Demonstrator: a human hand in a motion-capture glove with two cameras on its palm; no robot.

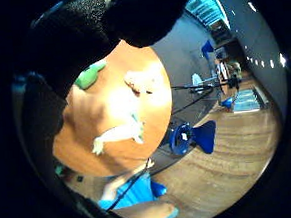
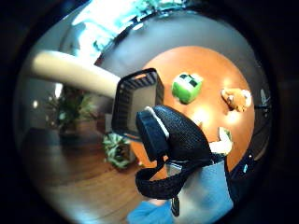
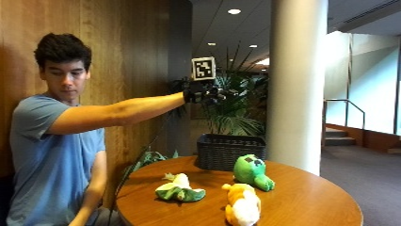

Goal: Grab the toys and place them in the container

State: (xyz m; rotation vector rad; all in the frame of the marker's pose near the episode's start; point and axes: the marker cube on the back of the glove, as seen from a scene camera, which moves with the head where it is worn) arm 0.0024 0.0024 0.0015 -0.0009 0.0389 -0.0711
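Toys (image 3: 244,188) on table, well below seemingly empty raised fingers (image 3: 210,94)

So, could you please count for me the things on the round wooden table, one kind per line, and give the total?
Soft plush toys: 3 (green block-faced plush toy, yellow-orange plush toy, white and green plush toy)
Dark woven baskets: 1 (dark woven basket)
Total: 4
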